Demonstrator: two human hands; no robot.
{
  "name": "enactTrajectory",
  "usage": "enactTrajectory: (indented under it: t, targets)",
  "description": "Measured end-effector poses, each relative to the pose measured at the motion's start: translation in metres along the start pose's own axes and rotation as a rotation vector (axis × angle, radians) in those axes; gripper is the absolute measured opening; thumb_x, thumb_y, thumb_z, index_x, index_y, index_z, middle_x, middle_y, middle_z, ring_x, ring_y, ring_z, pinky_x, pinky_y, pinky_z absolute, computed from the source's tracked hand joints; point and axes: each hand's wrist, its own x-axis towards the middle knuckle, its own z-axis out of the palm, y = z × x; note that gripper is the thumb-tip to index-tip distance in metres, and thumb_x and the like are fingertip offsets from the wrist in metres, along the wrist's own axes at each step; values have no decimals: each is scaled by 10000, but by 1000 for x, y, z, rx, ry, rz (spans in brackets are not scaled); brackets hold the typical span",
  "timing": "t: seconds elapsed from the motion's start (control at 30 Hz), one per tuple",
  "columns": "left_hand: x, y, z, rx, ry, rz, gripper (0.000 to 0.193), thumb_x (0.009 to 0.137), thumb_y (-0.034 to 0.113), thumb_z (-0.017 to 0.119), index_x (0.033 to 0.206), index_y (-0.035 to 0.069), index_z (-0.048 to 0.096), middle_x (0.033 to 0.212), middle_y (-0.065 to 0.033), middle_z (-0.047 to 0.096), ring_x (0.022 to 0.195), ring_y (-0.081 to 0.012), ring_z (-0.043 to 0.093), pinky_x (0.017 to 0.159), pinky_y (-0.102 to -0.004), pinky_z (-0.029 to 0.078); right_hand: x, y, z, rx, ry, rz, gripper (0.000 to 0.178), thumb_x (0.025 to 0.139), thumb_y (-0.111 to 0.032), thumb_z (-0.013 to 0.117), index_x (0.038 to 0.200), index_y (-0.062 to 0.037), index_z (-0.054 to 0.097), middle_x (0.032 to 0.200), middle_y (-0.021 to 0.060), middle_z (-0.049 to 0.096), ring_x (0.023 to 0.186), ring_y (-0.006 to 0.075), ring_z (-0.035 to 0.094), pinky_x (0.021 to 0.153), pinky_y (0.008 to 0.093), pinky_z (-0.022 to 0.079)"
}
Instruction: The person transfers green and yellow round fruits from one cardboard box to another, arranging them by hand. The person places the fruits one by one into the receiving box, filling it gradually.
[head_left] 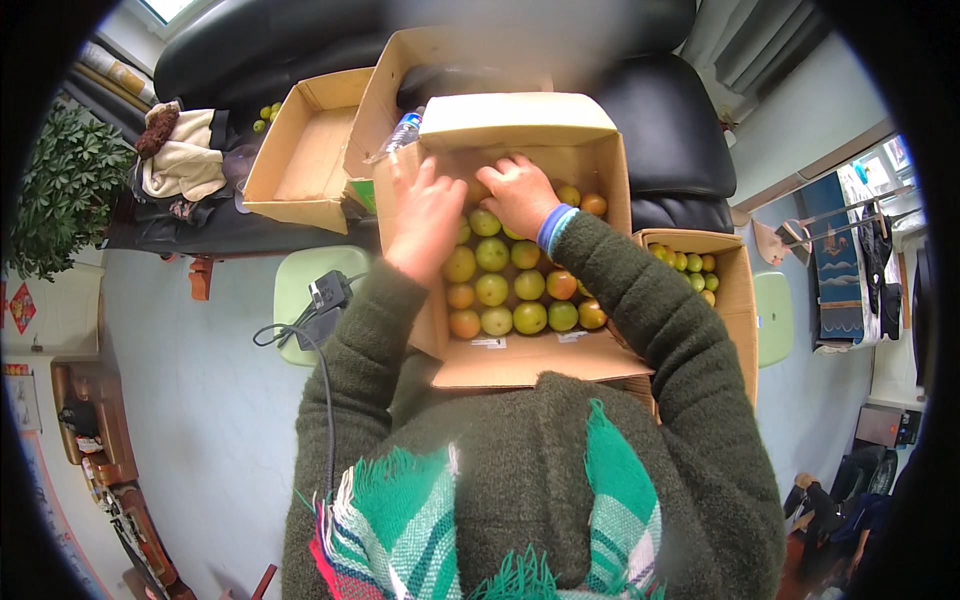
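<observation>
An open cardboard box [500,370] is directly in front of me, with rows of green to orange-red tomatoes [491,290] in it. My left hand [428,215] is over the box's left side, fingers apart, with nothing visible in them. Close by on the right, my right hand [520,197] reaches to the far part of the box. Its fingers bend downward, and whatever they hold is hidden beneath them. A few tomatoes [568,195] lie to the right of this hand, near the far right corner.
At the right, partly beneath my forearm, another box [735,300] holds green tomatoes. Two more cardboard boxes [310,150] rest on the black sofa [270,60], beside a plastic bottle [405,130]. A green stool [295,270] stands left, with a black device and cable [325,295] near my left sleeve.
</observation>
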Motion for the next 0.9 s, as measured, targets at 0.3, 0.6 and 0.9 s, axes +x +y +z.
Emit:
enactTrajectory:
  t: [0.3,0.6,0.9]
  targets:
    - [-3,-10,0,-61,153,61,298,903,32,623,1185,118,668,1131,-67,732,1489,-346,491,1221,-803,156,-13,-1,-26,188,241,-68,234,837,-143,795,1062,-86,761,1046,142,742,1059,384,662,990,483,553]
    - [-12,-5,-32,-231,356,79,290,909,20,676,1187,95,709,1216,-90,740,1385,-347,578,1258,-578,313,-170,20,-132,295,614,304,204,935,47,716,1130,-1,752,1093,135,758,1077,283,728,978,353,567]
    - [-34,90,-18,-746,141,380,228,831,-18,783,1038,33,702,1187,-136,704,1263,-398,617,1056,-479,527,-393,89,-55,292,240,1126,377,859,-114,850,1202,-13,732,1033,140,772,936,246,741,891,369,597]
